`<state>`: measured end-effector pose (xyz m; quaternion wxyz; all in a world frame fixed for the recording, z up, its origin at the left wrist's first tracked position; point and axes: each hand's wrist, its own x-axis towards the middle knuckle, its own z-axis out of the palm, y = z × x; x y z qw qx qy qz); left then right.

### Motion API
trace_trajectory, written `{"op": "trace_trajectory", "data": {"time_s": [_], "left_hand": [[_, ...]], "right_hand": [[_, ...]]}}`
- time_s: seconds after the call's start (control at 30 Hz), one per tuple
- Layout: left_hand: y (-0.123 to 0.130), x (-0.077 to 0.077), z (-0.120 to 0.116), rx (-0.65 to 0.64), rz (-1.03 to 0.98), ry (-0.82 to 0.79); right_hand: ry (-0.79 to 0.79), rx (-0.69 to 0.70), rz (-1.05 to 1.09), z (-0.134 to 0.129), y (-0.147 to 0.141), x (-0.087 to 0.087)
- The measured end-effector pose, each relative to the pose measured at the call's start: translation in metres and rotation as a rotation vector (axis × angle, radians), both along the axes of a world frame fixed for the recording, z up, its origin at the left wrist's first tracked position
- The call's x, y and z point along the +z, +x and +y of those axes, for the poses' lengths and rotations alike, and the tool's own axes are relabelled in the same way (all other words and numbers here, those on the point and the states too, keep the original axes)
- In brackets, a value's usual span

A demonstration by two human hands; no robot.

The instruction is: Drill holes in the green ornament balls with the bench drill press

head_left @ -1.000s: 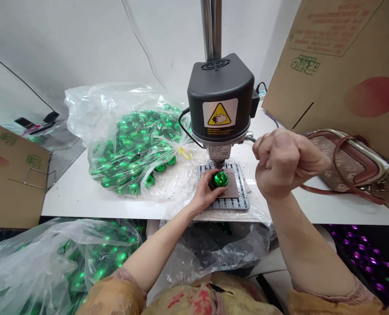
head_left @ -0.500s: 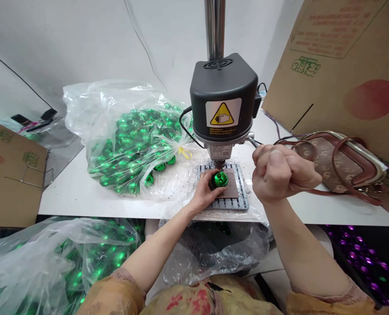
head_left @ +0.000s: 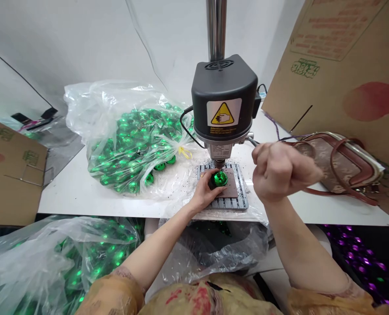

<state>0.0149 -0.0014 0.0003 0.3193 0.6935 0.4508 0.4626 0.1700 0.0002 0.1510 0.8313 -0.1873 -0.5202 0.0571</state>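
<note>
Under the chuck [head_left: 220,164] of the black drill press [head_left: 225,96], a shiny green ball [head_left: 221,179] sat on a brown board [head_left: 233,190] over the slotted base plate [head_left: 242,204]. Left hand [head_left: 204,192] had it clamped: thumb at the near side, index finger at the far side, other fingers mostly out of sight. Right hand [head_left: 276,173] was a fist, fingers curled together, apparently round the metal lever [head_left: 253,141] that ran toward it.

Step in hand, as judged: ball lined up under the chuck, drilling under way or about due. Next move called for a firm pinch, left fingertips clear of the bit, and an even pull on the lever; a ball that round could spin if the grip slackened.

Hard to make out: the bit, too small to separate from the dark spot on top of the ball, so contact uncertain. Lever's outer end was hidden by the fist, itself slightly blurred. Few green balls [head_left: 160,166] lay by the tied plastic bag [head_left: 89,103]; inside or outside, couldn't tell. Second bag [head_left: 33,258] and purple balls [head_left: 351,255] were cut off by the frame.
</note>
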Motion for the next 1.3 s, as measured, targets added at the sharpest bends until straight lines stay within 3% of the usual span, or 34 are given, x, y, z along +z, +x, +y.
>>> {"op": "trace_trajectory", "data": {"time_s": [0.07, 0.13, 0.27, 0.33, 0.43, 0.53, 0.63, 0.7, 0.8, 0.87, 0.93, 1.1, 1.3], "left_hand": [[0.001, 0.003, 0.0, 0.026, -0.024, -0.032], [0.002, 0.009, -0.005, 0.093, -0.01, -0.033], [-0.006, 0.025, -0.035, 0.199, 0.197, 0.194], [-0.014, 0.026, -0.058, 0.083, 0.343, 0.347], [-0.029, 0.016, -0.095, -0.223, 0.665, 0.526], [-0.04, 0.002, -0.122, -0.451, 0.991, 0.524], [-0.049, -0.003, -0.13, -0.525, 1.036, 0.485], [-0.058, 0.001, -0.119, -0.404, 0.898, 0.495], [-0.08, 0.017, -0.077, 0.034, 0.744, 0.402], [-0.098, 0.03, -0.039, 0.321, 0.797, 0.25], [-0.114, 0.041, -0.002, 0.49, 0.899, 0.109], [-0.13, 0.046, 0.058, 0.544, 1.042, -0.07], [-0.129, 0.04, 0.075, 0.554, 0.972, -0.085]], "right_hand": [[-0.159, 0.024, 0.072, 0.001, -0.002, 0.024], [-0.22, 0.084, 0.074, 0.005, -0.004, 0.046], [-0.23, 0.101, 0.057, 0.017, -0.003, 0.063], [-0.206, 0.104, 0.054, 0.019, -0.003, 0.062], [-0.196, 0.093, 0.027, 0.019, -0.003, 0.06], [-0.206, 0.06, 0.004, 0.019, -0.002, 0.059], [-0.188, 0.089, 0.016, 0.019, 0.0, 0.058], [-0.167, 0.102, 0.042, 0.018, 0.0, 0.057], [-0.184, 0.1, 0.05, 0.015, 0.0, 0.056], [-0.206, 0.094, 0.05, 0.013, 0.0, 0.056], [-0.209, 0.095, 0.062, 0.013, 0.0, 0.056], [-0.165, 0.127, 0.102, 0.018, 0.0, 0.056], [-0.164, 0.117, 0.107, 0.019, -0.001, 0.055]]}}
